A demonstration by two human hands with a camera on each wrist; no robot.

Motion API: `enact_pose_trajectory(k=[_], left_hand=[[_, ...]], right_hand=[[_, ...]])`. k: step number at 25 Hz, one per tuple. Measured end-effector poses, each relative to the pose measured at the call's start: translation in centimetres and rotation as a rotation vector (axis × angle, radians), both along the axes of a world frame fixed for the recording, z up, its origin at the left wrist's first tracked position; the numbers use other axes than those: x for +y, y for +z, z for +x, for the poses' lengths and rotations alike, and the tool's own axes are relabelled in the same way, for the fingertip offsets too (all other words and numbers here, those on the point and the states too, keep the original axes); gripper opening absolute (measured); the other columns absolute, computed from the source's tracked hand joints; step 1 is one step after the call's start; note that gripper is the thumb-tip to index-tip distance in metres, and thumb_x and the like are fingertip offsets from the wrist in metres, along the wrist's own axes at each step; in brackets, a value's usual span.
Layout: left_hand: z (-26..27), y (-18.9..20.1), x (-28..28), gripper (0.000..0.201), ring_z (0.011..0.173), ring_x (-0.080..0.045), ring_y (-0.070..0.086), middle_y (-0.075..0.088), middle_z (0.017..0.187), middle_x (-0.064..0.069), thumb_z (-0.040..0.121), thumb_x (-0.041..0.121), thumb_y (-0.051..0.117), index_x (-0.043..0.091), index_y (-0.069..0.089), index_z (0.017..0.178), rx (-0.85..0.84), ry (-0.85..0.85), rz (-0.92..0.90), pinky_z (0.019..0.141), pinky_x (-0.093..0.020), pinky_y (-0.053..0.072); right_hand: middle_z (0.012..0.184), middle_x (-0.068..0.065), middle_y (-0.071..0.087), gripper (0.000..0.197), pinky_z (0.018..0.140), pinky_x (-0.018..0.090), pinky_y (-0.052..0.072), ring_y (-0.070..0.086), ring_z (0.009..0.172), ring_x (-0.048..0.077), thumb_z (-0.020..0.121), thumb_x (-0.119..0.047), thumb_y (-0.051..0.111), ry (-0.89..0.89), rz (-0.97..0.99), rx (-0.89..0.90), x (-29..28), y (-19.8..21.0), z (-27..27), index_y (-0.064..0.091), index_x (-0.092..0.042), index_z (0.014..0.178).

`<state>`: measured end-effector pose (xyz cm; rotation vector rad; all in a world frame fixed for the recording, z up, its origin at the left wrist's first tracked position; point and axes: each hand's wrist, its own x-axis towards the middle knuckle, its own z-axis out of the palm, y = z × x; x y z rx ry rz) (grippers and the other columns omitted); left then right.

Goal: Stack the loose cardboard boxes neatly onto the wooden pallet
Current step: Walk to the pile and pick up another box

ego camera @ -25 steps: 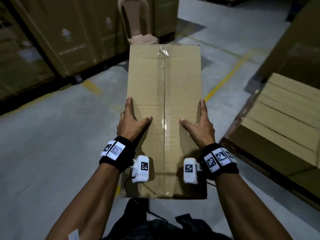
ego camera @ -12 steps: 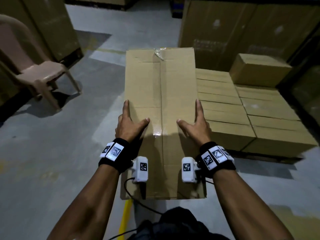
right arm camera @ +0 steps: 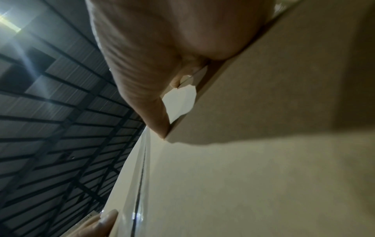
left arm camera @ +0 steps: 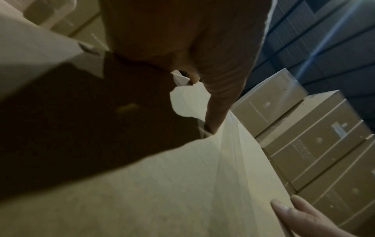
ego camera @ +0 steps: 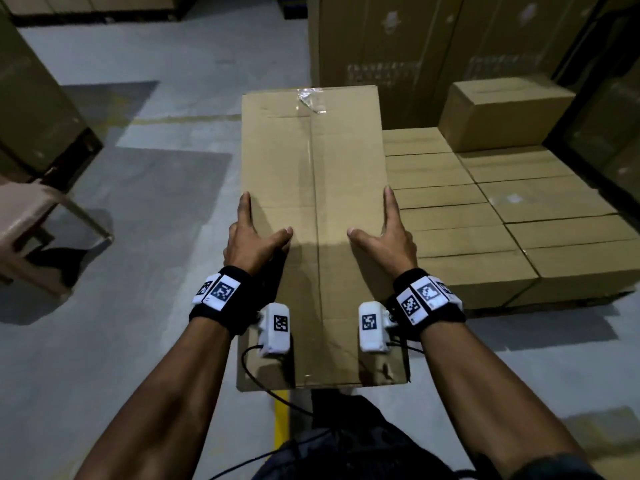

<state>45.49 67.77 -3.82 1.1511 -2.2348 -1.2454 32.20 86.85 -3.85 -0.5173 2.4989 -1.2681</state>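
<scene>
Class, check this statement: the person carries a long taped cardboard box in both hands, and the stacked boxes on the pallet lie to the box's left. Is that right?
One detail is wrong. The head view shows the stacked boxes to the right of the carried box, not the left. The left hand and right hand do hold it, thumbs on top.

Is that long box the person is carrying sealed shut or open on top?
Sealed shut. The carried box has its top flaps meeting flat along the centre seam under clear tape, which is crumpled and lifting at the far end.
</scene>
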Motion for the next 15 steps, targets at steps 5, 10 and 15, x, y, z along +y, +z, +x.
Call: enact_pose_trajectory(k=[5,10,15], left_hand=[[-10.5,2.0,-8.8,0.102,0.136,-0.038,0.041,0.031,0.157,-0.011,0.081,0.043,0.077,0.04,0.008,0.156,0.013,-0.032,0.017,0.11,-0.045,0.035],[-19.6,2.4,-15.2,0.099,0.135,-0.039,0.04,0.031,0.157,-0.009,0.082,0.044,0.075,0.045,0.008,0.155,0.04,-0.089,0.024,0.11,-0.047,0.036],[-30.3,0.3,-22.8,0.099,0.132,-0.039,0.044,0.034,0.154,-0.012,0.081,0.046,0.075,0.044,0.009,0.155,0.007,-0.217,0.02,0.106,-0.041,0.036]], right_hand=[[0.162,0.007,0.033,0.1,0.112,0.041,0.032,0.04,0.14,0.037,0.089,-0.043,0.073,-0.046,-0.017,-0.023,-8.1,3.0,-9.5,0.002,-0.041,0.159],[0.158,0.01,0.04,0.101,0.111,0.044,0.036,0.045,0.136,0.037,0.087,-0.043,0.074,-0.179,-0.053,-0.039,-14.0,3.6,-16.6,0.001,-0.049,0.157],[0.156,0.008,0.042,0.098,0.111,0.045,0.035,0.044,0.137,0.036,0.087,-0.044,0.073,-0.346,-0.073,-0.05,-20.5,1.7,-23.4,0.002,-0.053,0.155]])
